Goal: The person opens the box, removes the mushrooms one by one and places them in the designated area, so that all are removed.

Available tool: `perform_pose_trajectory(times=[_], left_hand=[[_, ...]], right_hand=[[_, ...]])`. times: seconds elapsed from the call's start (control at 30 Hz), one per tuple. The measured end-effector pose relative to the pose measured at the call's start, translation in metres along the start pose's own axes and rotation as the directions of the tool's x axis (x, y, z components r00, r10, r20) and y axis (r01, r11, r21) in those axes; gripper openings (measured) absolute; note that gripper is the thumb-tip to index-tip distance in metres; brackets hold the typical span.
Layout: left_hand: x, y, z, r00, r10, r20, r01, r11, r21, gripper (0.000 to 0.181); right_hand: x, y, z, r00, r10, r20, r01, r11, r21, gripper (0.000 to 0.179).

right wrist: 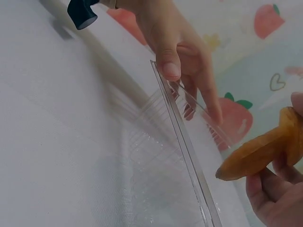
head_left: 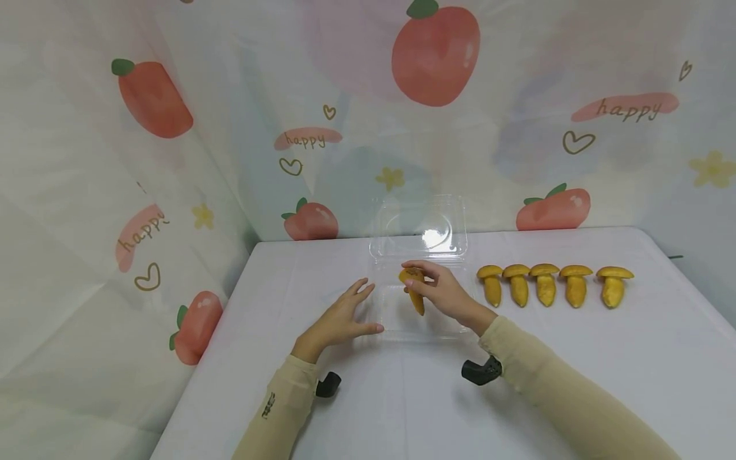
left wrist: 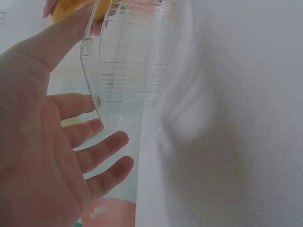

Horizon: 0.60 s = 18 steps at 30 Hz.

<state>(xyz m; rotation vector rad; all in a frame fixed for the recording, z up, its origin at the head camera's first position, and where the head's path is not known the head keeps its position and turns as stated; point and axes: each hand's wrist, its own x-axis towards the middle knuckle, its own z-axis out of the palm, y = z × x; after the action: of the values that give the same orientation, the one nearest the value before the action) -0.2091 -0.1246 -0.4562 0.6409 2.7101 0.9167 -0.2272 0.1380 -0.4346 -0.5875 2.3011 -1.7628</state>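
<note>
Over a clear plastic clamshell box (head_left: 425,331), my right hand (head_left: 448,294) pinches a yellow-brown mushroom (head_left: 416,300) by its cap. Its stem points down and toward me, above the box's base; in the right wrist view the mushroom (right wrist: 255,153) is clear of the rim. At the box's left side my left hand (head_left: 339,318) has its fingers spread, the thumb at the near left corner. The left wrist view shows that hand (left wrist: 61,142) around the box wall (left wrist: 130,71); whether its fingertips press the rim I cannot tell. The lid (head_left: 397,239) stands raised at the back.
Several more mushrooms (head_left: 545,284) lie in a row to the right of the box, caps away from me. They rest on a white-covered table (head_left: 402,396), with a fruit-printed cloth (head_left: 494,153) behind it. A dark device (head_left: 482,370) sits at my right wrist.
</note>
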Motion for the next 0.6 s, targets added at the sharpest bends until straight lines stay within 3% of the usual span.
perform_pose_trajectory(times=[0.6], left_hand=[[0.0,-0.001,0.001,1.0,0.001,-0.007,-0.001,1.0,-0.005,0.095]], right_hand=[[-0.004,-0.005,-0.011,0.997,-0.021,-0.077,0.019,1.0,-0.017,0.038]])
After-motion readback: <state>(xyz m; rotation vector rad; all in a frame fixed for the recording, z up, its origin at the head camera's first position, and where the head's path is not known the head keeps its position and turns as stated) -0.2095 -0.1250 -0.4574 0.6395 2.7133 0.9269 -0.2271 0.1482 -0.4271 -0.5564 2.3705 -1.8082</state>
